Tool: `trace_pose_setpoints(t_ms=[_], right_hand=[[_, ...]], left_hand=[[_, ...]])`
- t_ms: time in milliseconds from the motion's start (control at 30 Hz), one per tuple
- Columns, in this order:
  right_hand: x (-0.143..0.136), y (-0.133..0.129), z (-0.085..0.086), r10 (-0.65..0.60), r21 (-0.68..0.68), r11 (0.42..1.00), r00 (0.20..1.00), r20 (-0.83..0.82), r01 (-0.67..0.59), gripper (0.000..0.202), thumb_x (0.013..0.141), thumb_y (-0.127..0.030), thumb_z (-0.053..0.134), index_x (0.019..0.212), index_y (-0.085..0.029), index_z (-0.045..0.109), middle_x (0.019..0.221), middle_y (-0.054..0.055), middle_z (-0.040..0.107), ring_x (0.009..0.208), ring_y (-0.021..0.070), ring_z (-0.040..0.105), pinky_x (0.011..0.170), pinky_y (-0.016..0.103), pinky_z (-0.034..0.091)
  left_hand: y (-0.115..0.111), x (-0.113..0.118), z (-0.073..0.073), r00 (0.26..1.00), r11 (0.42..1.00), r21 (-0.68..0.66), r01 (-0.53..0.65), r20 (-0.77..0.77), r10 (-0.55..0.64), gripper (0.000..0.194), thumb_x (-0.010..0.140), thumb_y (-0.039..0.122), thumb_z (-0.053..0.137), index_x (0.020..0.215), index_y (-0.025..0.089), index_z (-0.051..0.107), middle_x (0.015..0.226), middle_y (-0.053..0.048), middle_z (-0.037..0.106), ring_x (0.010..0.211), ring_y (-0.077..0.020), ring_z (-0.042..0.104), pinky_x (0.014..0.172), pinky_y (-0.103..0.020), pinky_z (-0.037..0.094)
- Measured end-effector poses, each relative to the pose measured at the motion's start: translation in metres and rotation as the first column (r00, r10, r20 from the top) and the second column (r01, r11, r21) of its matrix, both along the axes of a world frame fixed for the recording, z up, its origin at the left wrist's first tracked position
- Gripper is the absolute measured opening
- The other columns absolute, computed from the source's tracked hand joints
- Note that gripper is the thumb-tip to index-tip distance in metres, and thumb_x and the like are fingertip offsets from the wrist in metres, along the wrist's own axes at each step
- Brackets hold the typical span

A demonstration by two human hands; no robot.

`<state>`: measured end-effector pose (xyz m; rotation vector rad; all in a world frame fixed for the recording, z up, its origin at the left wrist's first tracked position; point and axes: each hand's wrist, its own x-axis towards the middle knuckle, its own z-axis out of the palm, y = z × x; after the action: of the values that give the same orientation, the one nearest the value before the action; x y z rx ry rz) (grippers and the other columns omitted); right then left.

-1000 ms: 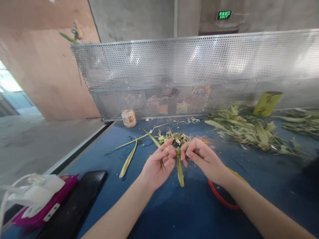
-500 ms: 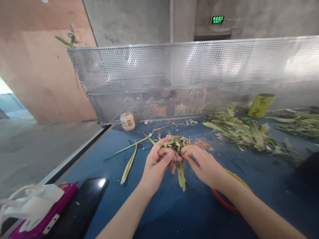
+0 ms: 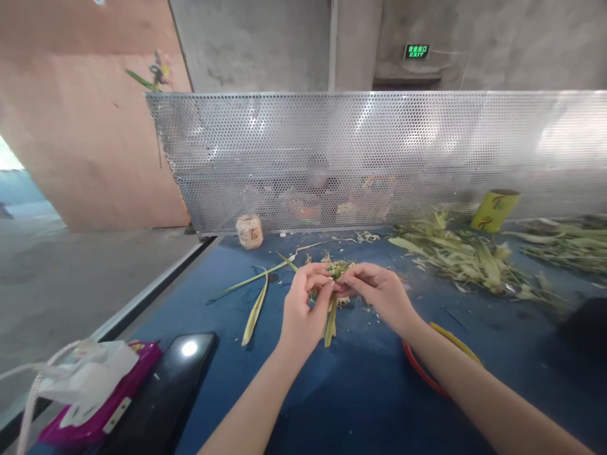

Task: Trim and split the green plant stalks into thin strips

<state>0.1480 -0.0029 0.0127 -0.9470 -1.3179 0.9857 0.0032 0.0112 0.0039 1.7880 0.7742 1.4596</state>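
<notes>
Both of my hands meet over the middle of the blue table [image 3: 227,392]. My left hand [image 3: 308,306] is closed with thumb and fingers pinched on a bundle of dried green plant strips [image 3: 339,268]. From the right, my right hand [image 3: 379,294] pinches the same bundle, its fingertips touching those of my left hand. Flat leaf ends [image 3: 331,325] hang below the fingers. The part of the bundle between the fingertips is hidden. Left of my hands lie a loose pale green leaf [image 3: 256,313] and a long thin stem [image 3: 241,283].
A twine roll [image 3: 249,232] stands near the perforated metal screen [image 3: 265,158]. Leaf heaps [image 3: 465,253] and a yellow tube [image 3: 494,210] are at the right. A red and yellow ring [image 3: 422,370] lies under my right forearm. A black phone [image 3: 165,385] and magenta power strip [image 3: 109,404] occupy the front left.
The view has shifted slightly. My fingers have shifted around the bundle, which shows less between my hands, and the hanging leaf ends now lean down to the left.
</notes>
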Motion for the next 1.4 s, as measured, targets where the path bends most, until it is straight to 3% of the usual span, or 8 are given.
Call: trace_pose_setpoints(t_ms=[100,200,500,600,767,1100,1233,1400], right_hand=[[-0.004,0.003,-0.005,-0.033,-0.024,0.999,0.997,-0.069,0.031,0.01,0.067,-0.028,0.067,0.068,-0.018,0.064,0.069,0.0,0.068,0.066,0.0136,0.066,0.073,0.029,0.057],[-0.005,0.002,-0.009,-0.036,-0.012,0.999,0.991,-0.13,0.035,0.006,0.065,-0.025,0.068,0.069,-0.02,0.067,0.072,0.0,0.069,0.071,0.0141,0.067,0.074,0.028,0.057],[0.0,-0.006,-0.007,-0.056,0.049,0.997,0.992,-0.111,0.062,0.003,0.071,-0.021,0.062,0.074,-0.019,0.062,0.074,0.001,0.07,0.074,0.0155,0.068,0.071,0.028,0.059],[-0.001,-0.009,-0.006,-0.097,0.049,0.993,0.989,-0.114,0.103,0.013,0.072,-0.02,0.061,0.082,-0.02,0.053,0.075,0.002,0.07,0.075,0.017,0.068,0.069,0.029,0.059],[-0.003,-0.014,-0.004,-0.112,0.074,0.99,0.989,-0.095,0.119,0.02,0.073,-0.019,0.061,0.083,-0.022,0.044,0.076,0.001,0.07,0.074,0.0182,0.068,0.069,0.031,0.059],[0.003,-0.015,-0.004,-0.221,0.198,0.961,0.968,0.122,0.194,0.01,0.078,-0.024,0.057,0.084,-0.022,0.049,0.075,0.0,0.068,0.071,0.0158,0.068,0.067,0.027,0.058],[0.003,-0.019,-0.008,-0.389,0.431,0.879,0.827,0.405,0.202,0.007,0.082,-0.02,0.052,0.089,-0.023,0.053,0.081,-0.001,0.068,0.071,0.0118,0.067,0.067,0.021,0.055],[0.003,-0.021,-0.007,-0.495,0.577,0.804,0.701,0.514,0.144,0.014,0.084,-0.017,0.049,0.095,-0.023,0.056,0.086,-0.001,0.068,0.077,0.0108,0.066,0.069,0.019,0.052]], left_hand=[[0.002,-0.005,-0.004,0.952,0.951,0.272,-0.15,-0.22,0.213,0.013,0.083,0.018,0.046,0.096,0.019,0.048,0.089,-0.005,0.062,0.077,-0.0149,0.058,0.075,-0.034,0.047],[0.003,-0.009,-0.004,0.893,0.876,0.437,-0.203,-0.283,0.349,0.007,0.083,0.016,0.045,0.088,0.019,0.05,0.1,-0.008,0.06,0.089,-0.0171,0.058,0.078,-0.036,0.047],[0.002,-0.01,-0.002,0.829,0.814,0.519,-0.262,-0.31,0.465,0.014,0.08,0.016,0.052,0.094,0.018,0.055,0.099,-0.007,0.064,0.093,-0.0174,0.061,0.072,-0.031,0.052],[0.001,-0.011,-0.004,0.815,0.739,0.625,-0.252,-0.275,0.511,0.022,0.08,0.017,0.055,0.102,0.019,0.055,0.092,-0.005,0.067,0.092,-0.0168,0.062,0.076,-0.031,0.052],[-0.001,-0.01,-0.003,0.799,0.638,0.727,-0.254,-0.214,0.562,0.014,0.076,0.017,0.06,0.089,0.02,0.061,0.089,-0.003,0.066,0.091,-0.0164,0.061,0.081,-0.032,0.05],[-0.005,-0.007,-0.003,0.793,0.661,0.694,-0.285,-0.216,0.569,0.012,0.074,0.017,0.062,0.086,0.019,0.061,0.096,-0.004,0.062,0.088,-0.0149,0.06,0.072,-0.026,0.052],[-0.007,-0.006,-0.002,0.802,0.664,0.691,-0.286,-0.206,0.56,0.012,0.075,0.019,0.062,0.087,0.02,0.061,0.094,-0.004,0.063,0.081,-0.0144,0.061,0.07,-0.027,0.053],[-0.008,-0.007,0.004,0.814,0.694,0.684,-0.227,-0.257,0.52,0.007,0.074,0.017,0.062,0.081,0.02,0.063,0.085,-0.002,0.067,0.072,-0.0133,0.062,0.069,-0.028,0.054]])
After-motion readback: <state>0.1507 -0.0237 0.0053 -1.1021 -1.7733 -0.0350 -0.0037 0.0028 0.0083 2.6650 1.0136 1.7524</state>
